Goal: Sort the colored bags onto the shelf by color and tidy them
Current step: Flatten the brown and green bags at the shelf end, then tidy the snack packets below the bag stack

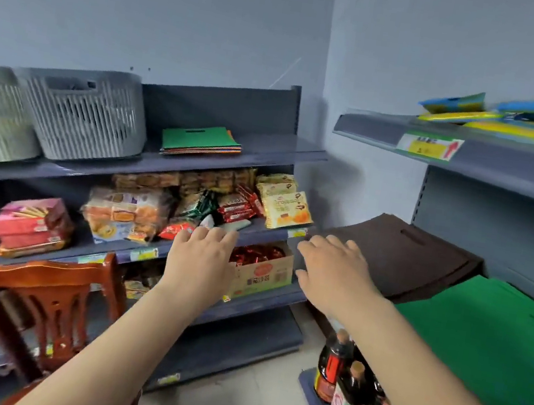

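Head view suggests sorting is partway: brown fabric bags [403, 254] and green fabric bags [487, 339] lie grouped, mixed-colour bag stack [200, 142] remains, left hand [201, 258] and right hand [334, 275] released, empty.

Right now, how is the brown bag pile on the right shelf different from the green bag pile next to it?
The brown pile lies farther back, toward the corner; the green pile lies nearer the camera. The right hand hovers by the front edge of the brown pile, while no hand is near the green pile. A handle slot shows plainly on top of the brown pile; on the green pile only a thin dark line shows. Both lie flat on the same shelf.
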Demonstrator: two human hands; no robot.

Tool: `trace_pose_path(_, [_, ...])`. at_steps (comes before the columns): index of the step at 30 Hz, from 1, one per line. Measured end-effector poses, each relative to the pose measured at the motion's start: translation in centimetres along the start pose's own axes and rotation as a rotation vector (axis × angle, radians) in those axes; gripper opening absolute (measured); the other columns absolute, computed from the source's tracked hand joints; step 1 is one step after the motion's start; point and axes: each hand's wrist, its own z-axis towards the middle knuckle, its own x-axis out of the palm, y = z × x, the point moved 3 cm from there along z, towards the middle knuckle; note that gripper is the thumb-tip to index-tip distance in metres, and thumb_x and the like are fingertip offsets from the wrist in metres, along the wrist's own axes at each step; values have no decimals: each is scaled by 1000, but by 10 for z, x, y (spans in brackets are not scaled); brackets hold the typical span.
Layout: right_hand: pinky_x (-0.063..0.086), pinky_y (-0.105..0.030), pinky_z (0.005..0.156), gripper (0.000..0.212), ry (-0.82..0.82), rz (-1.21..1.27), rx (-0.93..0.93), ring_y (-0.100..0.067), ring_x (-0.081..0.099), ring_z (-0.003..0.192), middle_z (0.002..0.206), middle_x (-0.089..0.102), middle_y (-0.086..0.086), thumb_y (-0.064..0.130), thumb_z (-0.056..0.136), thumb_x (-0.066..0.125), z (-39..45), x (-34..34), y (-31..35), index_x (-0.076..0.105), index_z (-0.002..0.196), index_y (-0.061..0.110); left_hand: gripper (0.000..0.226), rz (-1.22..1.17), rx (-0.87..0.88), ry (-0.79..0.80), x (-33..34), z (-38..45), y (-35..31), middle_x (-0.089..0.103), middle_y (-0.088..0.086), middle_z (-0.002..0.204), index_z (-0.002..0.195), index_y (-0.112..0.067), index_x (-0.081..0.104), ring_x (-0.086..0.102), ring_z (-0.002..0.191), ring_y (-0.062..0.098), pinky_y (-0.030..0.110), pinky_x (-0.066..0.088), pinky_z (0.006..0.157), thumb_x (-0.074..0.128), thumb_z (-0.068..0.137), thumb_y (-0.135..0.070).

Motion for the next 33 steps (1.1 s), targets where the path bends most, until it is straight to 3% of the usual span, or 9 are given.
trace_pose_path(5, [34, -39, 99, 36, -20, 43, -76, -22, 42, 123, 130, 50, 0, 32, 96, 42, 76, 19, 34, 46, 130, 19, 52, 19, -104, 49, 29, 33, 67, 39, -4, 144, 146, -23, 23, 35, 132, 21, 36, 27, 106, 38, 97, -35])
trace_pose_path(20, [34, -37, 98, 38, -77, 190, -291, -20, 42, 123, 133, 49, 3, 34, 98, 41, 316, 72, 68, 44, 133, 22, 38, 39, -387, 96, 112, 167, 184, 47, -7, 136, 132, -24, 42, 41, 127, 19, 33, 29, 101, 40, 96, -35])
trace_pose_path(25, [33, -35, 100, 39, -73, 230, -328, -18, 41, 125, 136, 47, 5, 34, 98, 40, 389, 91, 71, 43, 135, 23, 37, 12, -444, 48, 131, 209, 212, 59, 2, 124, 124, -16, 55, 53, 116, 28, 39, 38, 95, 53, 91, -31])
trace_pose_path(29, [33, -34, 100, 39, -84, 266, -358, -17, 40, 126, 137, 45, 5, 34, 98, 40, 442, 103, 75, 42, 135, 22, 44, -3, -446, 62, 151, 240, 235, 49, -4, 135, 137, -22, 40, 44, 126, 21, 34, 32, 101, 43, 96, -36])
trace_pose_path(33, [31, -31, 100, 43, -92, 261, -386, -16, 38, 129, 141, 42, 5, 38, 99, 39, 494, 113, 85, 40, 139, 21, 43, -41, -445, 8, 173, 274, 262, 54, 1, 132, 134, -16, 46, 49, 121, 26, 38, 35, 98, 48, 94, -32])
